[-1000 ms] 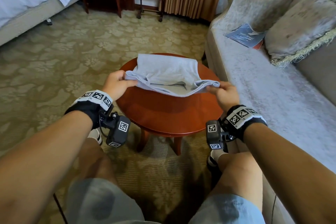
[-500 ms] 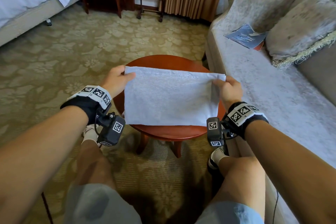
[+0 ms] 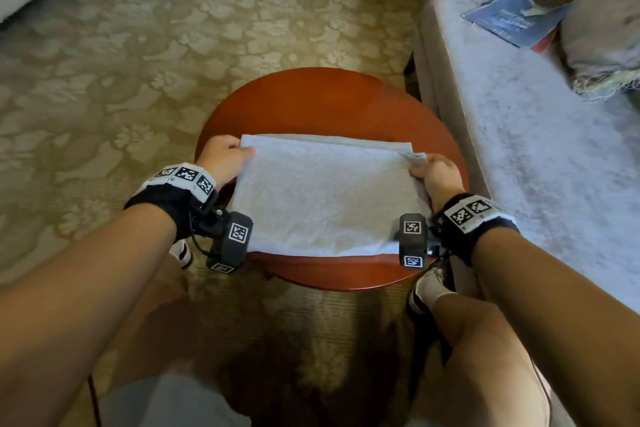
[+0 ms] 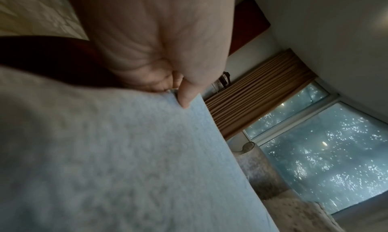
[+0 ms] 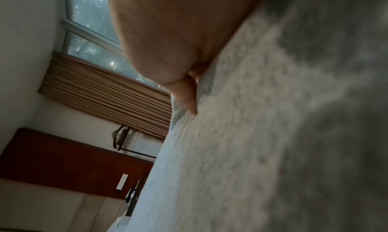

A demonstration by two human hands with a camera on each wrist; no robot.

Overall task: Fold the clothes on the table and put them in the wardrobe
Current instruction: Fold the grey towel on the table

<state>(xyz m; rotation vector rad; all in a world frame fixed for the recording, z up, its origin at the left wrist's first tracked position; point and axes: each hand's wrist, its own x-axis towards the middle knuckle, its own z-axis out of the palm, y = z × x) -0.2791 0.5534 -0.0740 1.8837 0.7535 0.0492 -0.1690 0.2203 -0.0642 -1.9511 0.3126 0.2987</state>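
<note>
Left hand [image 3: 223,159]: pinches far left corner of the folded pale blue-grey cloth [image 3: 323,196].
Right hand [image 3: 437,174]: pinches far right corner.
Cloth: flat on the round red-brown wooden table [image 3: 325,100].

cloth [image 3: 325,194] on table [image 3: 311,97] | sofa [image 3: 540,156] right | hands at cloth's far corners

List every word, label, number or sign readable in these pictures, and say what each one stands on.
No text can be read.
Blue booklet on the sofa: pale lines of print, too blurred to read.
Wrist bands and wrist cameras: black-and-white square marker codes only, no letters or numbers.
Light grey folded garment, round wooden table: no label or print shows.
</note>
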